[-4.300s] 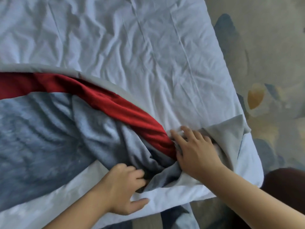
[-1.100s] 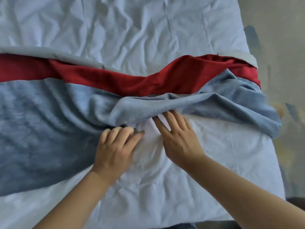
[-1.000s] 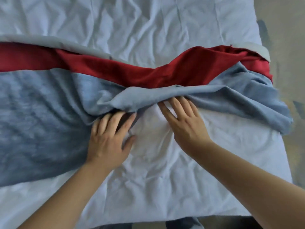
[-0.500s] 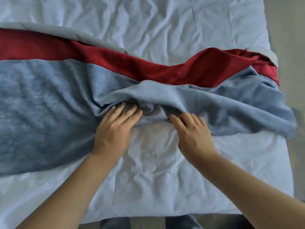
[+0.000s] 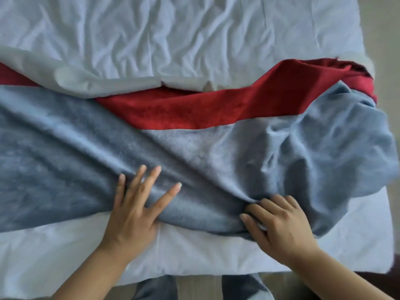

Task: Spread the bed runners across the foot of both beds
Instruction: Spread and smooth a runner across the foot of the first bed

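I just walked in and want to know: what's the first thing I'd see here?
A bright red band runs across the blue-grey bed runner on the white bed. Near the front, the left hand lies flat on the runner, and the right hand bunches its rumpled edge.

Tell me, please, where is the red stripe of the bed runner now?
In the head view, the red stripe runs along the far edge of the blue-grey bed runner, from the centre to the bed's right side, bordering the wrinkled white sheet.
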`<state>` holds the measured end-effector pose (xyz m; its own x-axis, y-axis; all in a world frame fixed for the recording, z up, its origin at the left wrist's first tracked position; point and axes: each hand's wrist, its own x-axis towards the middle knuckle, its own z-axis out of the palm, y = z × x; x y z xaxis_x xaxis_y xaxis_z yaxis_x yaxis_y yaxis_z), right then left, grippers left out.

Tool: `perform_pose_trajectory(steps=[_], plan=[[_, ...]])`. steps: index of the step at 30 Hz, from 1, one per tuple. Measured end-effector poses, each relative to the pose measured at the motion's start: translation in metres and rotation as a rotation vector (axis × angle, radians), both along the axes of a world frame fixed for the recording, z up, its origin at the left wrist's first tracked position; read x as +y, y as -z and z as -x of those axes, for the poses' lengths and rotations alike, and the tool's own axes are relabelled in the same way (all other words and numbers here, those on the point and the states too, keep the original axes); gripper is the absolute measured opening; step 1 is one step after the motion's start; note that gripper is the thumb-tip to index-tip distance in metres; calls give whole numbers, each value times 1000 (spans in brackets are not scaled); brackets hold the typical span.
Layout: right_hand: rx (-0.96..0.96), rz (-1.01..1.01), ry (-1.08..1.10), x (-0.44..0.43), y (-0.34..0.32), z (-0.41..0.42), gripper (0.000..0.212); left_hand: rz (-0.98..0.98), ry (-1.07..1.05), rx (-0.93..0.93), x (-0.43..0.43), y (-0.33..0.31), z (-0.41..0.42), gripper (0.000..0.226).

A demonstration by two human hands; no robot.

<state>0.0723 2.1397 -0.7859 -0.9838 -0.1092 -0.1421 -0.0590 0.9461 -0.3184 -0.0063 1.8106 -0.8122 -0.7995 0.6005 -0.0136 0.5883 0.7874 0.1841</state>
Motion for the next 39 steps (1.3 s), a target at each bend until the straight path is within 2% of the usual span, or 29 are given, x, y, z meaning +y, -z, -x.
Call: perform_pose_trajectory(steps=[2,3,6,9,11,13,16,19,22,23,24,26,29,32,34,36,39], plan=[[54,33,-1,-9,-7,28,20,-54,-38,-16,0,-3,23,110],[87,44,1,-15,-10,46,17,-84,-43,-34,2,-7,33,107],[135,82,55,-30,-19,106,24,-163,-6,-54,3,-27,55,87],[144,118,119,-47,-25,162,35,-284,80,40,-15,-55,52,71],[168,143,146,-56,-27,191,35,-267,170,-68,-25,-70,41,69],[194,167,158,-63,-27,213,28,-163,243,-229,-31,-78,36,59],[171,224,191,-65,-25,239,19,-239,67,-364,-30,-84,61,35],[-109,256,324,-55,-23,258,19,-249,-208,-249,-11,-75,119,41],[-335,4,242,-50,-23,261,63,44,-410,-174,7,-47,182,70],[-352,-60,235,-50,-23,260,67,112,-471,-164,9,-42,198,74],[-329,-83,247,-51,-21,260,60,119,-534,-159,10,-38,210,73],[-233,-108,291,-50,-16,264,30,21,-597,-118,11,-33,223,62],[-156,-163,312,-47,-13,277,14,-29,-545,-18,14,-30,238,46],[-87,-121,350,-49,-15,286,10,-87,-485,-51,13,-30,256,46],[-25,-20,414,-51,-18,293,13,-162,-398,-48,10,-30,264,42],[14,100,467,-53,-22,299,18,-210,-311,6,4,-28,270,27],[-45,195,368,-60,-23,298,38,-253,-266,89,-8,-23,279,13]])
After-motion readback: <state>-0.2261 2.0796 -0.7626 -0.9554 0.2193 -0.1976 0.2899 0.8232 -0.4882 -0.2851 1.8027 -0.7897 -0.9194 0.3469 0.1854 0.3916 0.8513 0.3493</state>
